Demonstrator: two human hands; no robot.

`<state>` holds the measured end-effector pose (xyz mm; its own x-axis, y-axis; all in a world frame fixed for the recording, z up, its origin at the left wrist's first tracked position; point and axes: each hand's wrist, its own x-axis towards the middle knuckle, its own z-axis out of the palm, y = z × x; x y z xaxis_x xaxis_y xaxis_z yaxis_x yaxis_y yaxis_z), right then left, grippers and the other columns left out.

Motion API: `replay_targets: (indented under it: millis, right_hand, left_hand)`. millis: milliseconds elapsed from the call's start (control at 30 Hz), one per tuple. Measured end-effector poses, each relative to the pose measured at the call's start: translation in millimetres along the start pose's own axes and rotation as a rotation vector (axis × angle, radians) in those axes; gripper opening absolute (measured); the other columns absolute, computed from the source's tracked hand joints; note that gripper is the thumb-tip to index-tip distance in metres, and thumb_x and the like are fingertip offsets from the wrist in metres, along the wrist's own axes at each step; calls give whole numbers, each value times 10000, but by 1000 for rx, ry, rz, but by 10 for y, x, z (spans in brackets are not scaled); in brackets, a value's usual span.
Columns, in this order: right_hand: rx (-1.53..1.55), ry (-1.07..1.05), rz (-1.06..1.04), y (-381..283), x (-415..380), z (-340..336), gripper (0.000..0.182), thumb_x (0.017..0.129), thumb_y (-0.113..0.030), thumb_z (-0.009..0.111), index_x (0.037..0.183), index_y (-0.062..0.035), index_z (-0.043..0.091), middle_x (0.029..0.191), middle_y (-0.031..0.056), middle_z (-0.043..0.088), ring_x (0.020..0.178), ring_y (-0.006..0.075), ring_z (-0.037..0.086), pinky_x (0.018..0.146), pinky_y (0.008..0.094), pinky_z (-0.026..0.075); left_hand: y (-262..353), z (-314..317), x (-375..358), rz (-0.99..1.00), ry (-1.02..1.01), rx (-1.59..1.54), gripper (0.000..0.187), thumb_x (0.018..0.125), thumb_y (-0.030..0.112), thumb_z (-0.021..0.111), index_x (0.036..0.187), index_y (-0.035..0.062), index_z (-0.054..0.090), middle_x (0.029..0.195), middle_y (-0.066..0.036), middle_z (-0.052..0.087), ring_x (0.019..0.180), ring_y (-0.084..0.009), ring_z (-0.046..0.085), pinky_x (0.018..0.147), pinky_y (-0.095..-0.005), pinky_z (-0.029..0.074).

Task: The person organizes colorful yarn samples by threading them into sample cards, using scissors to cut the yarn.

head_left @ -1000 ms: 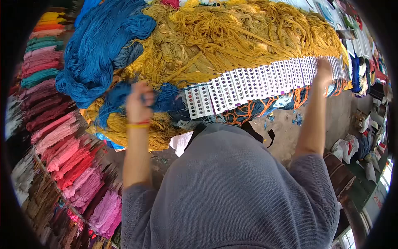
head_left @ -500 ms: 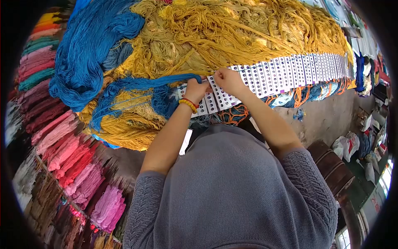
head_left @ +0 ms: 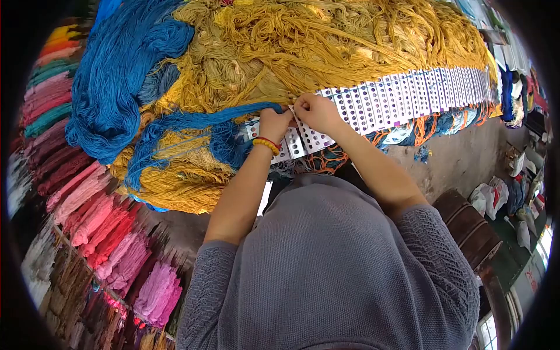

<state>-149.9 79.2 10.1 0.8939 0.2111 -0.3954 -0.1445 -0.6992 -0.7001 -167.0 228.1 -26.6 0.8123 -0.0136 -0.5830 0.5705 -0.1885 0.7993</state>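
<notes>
A row of white cards (head_left: 385,99) punched with round holes lies along the near edge of a mustard yarn heap (head_left: 326,35). Over the cards at the left end, my left hand (head_left: 275,125) is closed on a strand of blue yarn (head_left: 227,114) that trails in from the left. Just right of it, my right hand (head_left: 318,114) has thumb and forefinger pinched together above the upper edge of the cards. What sits between those fingertips is too small to make out.
A thick blue skein (head_left: 108,87) drapes over the heap's left side. Pink and red skeins (head_left: 96,219) hang in rows at the left. Orange and dark blue threads (head_left: 408,131) dangle below the cards. A brown drum-like object (head_left: 464,224) stands at the right.
My right hand has shifted slightly left and up, closer to my left hand. My left hand keeps its grip on the blue yarn. The whole view has moved a little.
</notes>
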Motion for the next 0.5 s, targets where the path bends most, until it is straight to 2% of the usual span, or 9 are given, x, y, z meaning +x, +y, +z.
replay_targets:
  millis: [67,133,200,233,267,333,367,433,500]
  right_hand:
    - [108,4,23,-22,-28,-48,153,733,-227,560,794,-88,580,704,85,616,667,271,599,608,367,476]
    - [113,12,-5,46,-33,-36,136,723,-206,568,788,-87,575,704,88,615,658,270,597,604,364,476]
    - [121,19,-36,82,-39,-6,122,712,-184,577,783,-85,570,704,91,615,648,270,596,599,361,475]
    - [97,39,-54,94,-43,10,130,703,-180,594,789,-85,579,706,84,616,635,240,593,585,344,471]
    - [72,60,-73,79,-50,0,139,693,-176,612,796,-85,589,708,77,616,622,211,591,571,327,468]
    - [222,-53,18,63,-38,-76,136,704,-168,622,797,-72,598,706,61,613,622,166,577,568,293,457]
    - [371,-166,107,57,-25,-118,133,716,-159,632,799,-59,607,703,46,611,621,120,563,565,258,446]
    - [943,-297,108,136,3,-167,80,770,-88,595,811,-20,599,709,3,586,644,63,506,602,209,414]
    - [868,-284,112,84,-8,-222,55,787,-68,585,813,-18,585,728,-7,574,669,61,504,631,196,405]
  left_hand:
    - [-89,-42,-14,14,-1,-42,109,740,34,550,736,-67,593,669,-69,610,553,-173,613,478,-234,466]
    - [269,-109,-300,-53,-1,-60,115,753,41,555,789,-59,598,657,-58,593,530,-128,575,448,-211,427]
    - [334,-229,-419,-140,-71,-374,144,760,34,562,877,-38,604,646,-42,566,498,-82,498,411,-186,354]
    - [295,-275,-436,-74,-183,-528,246,799,143,546,1009,25,597,624,-28,551,427,-64,408,381,-177,280]
    - [363,-300,-460,-74,-184,-527,246,799,143,546,1009,25,597,624,-28,551,427,-64,408,381,-177,280]
    - [518,-337,-498,-162,-492,-960,307,811,143,520,1093,22,544,630,-49,548,436,-60,407,373,-181,278]
    - [473,-314,-439,-152,-508,-892,350,822,145,497,1153,33,502,615,-52,548,429,-62,397,369,-181,267]
    - [425,-173,-317,-259,-393,-500,299,821,149,504,1102,51,534,596,-49,545,421,-64,387,364,-186,251]
    - [321,-93,-237,-64,-276,-47,207,811,214,548,901,33,592,635,-55,583,498,-122,488,467,-240,377]
